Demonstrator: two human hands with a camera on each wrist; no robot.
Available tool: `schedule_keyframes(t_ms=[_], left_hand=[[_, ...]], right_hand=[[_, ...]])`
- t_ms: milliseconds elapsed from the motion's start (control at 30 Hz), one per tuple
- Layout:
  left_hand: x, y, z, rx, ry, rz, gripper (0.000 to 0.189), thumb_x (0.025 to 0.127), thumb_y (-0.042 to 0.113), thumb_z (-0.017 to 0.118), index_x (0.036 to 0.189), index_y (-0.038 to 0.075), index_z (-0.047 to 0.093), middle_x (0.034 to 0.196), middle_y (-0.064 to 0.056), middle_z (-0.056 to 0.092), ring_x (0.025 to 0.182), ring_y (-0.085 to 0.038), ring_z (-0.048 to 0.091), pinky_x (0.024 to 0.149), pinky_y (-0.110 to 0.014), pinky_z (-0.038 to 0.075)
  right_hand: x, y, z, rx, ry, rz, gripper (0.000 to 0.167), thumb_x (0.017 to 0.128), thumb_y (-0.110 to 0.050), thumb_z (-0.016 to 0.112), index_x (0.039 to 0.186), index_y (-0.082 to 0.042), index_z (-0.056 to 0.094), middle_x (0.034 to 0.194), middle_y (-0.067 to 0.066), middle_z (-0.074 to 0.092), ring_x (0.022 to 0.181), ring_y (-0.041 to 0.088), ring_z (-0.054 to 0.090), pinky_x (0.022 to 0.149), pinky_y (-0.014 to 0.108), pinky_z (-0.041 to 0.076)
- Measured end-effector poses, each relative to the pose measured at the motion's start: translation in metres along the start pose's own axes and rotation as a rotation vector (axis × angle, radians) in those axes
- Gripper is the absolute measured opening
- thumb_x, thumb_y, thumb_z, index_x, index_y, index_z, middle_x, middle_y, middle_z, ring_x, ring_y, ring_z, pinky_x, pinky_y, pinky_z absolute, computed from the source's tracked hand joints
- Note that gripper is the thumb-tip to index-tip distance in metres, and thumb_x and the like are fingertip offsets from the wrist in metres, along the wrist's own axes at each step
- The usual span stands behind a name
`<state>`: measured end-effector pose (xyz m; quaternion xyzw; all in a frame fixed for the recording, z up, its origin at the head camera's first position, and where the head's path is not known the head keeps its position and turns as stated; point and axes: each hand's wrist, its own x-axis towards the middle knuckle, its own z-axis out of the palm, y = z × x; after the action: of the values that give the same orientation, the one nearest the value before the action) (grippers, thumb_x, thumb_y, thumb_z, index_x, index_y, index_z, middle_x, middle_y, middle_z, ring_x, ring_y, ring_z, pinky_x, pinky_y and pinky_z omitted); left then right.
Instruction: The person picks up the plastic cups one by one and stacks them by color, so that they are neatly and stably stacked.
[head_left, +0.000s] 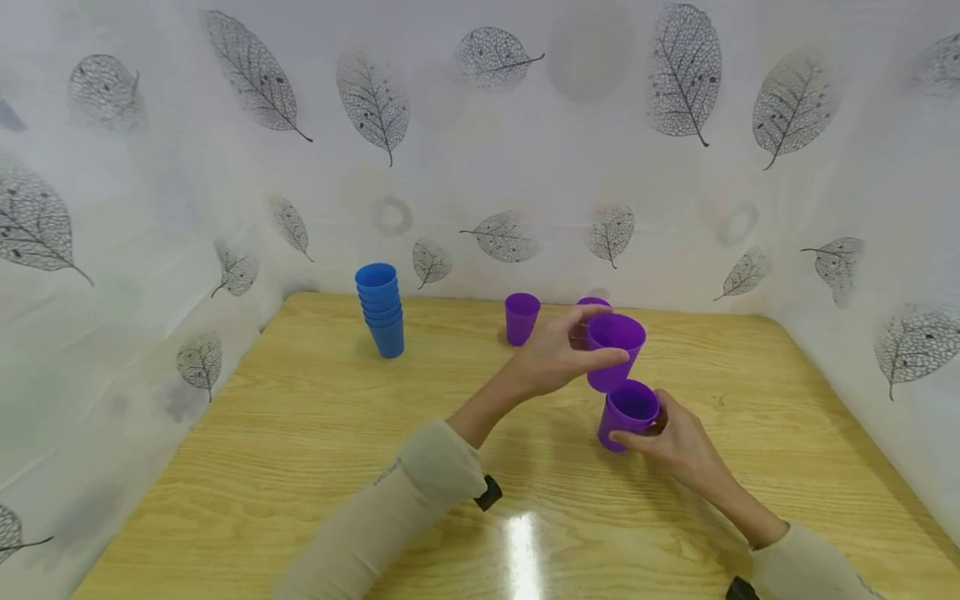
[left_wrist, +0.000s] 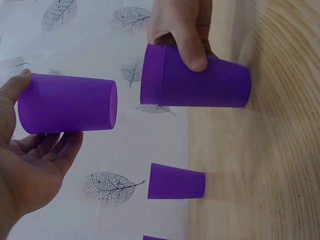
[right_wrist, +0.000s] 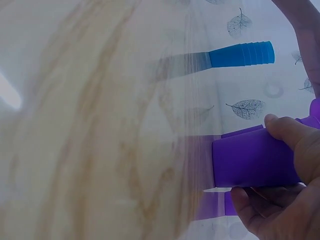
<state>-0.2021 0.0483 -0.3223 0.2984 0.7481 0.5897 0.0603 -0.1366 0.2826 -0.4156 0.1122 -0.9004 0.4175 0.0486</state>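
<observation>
My left hand (head_left: 555,354) holds a purple cup (left_wrist: 70,104) upright by its sides, thumb and fingers near the rim. This cup is raised just above the mouth of a purple cup stack (left_wrist: 205,90). A second rim band shows at the top of that stack, so one cup sits inside another. Gripping the stack by its side is my right hand (head_left: 678,442), with the stack's base on the wooden table (head_left: 315,442). Farther back stands a single purple cup (head_left: 522,319). Another purple cup (head_left: 594,301) is mostly hidden behind the left hand and its cup.
At the back left of the table stands a tall stack of several nested blue cups (head_left: 387,337). A white leaf-patterned sheet (head_left: 480,158) hangs behind the table and along both sides. Light glares off the table's near part.
</observation>
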Motion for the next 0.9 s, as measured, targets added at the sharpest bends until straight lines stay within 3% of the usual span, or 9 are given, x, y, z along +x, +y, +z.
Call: schedule_keyframes(t_ms=[400,733,900], left_hand=[[0.009,0.003,0.024,0.012,-0.052,-0.020,0.069,0.090,0.034,0.083,0.148,0.011,0.054,0.119,0.006,0.067,0.108,-0.006,0.063,0.089,-0.020,0.054],[0.012,-0.003,0.033,-0.014,-0.087,-0.013,0.064,0.090,0.031,0.083,0.145,0.012,0.055,0.113,0.009,0.068,0.106,-0.004,0.063,0.089,-0.020,0.054],[0.012,-0.007,0.036,-0.001,-0.105,-0.025,0.069,0.090,0.030,0.083,0.148,0.009,0.053,0.127,0.004,0.067,0.114,-0.008,0.063,0.093,-0.020,0.053]], right_hand=[[0.000,0.001,-0.002,0.015,-0.020,-0.036,0.064,0.086,-0.022,0.087,0.132,0.006,0.053,0.113,0.017,0.069,0.092,0.019,0.068,0.073,0.027,0.058],[0.001,0.004,-0.001,0.031,-0.034,-0.058,0.066,0.087,-0.021,0.086,0.137,0.004,0.051,0.118,0.018,0.069,0.093,0.020,0.068,0.075,0.028,0.059],[0.001,0.003,-0.001,0.028,-0.035,-0.052,0.069,0.086,-0.019,0.086,0.140,0.004,0.049,0.119,0.019,0.069,0.094,0.019,0.068,0.074,0.027,0.058]])
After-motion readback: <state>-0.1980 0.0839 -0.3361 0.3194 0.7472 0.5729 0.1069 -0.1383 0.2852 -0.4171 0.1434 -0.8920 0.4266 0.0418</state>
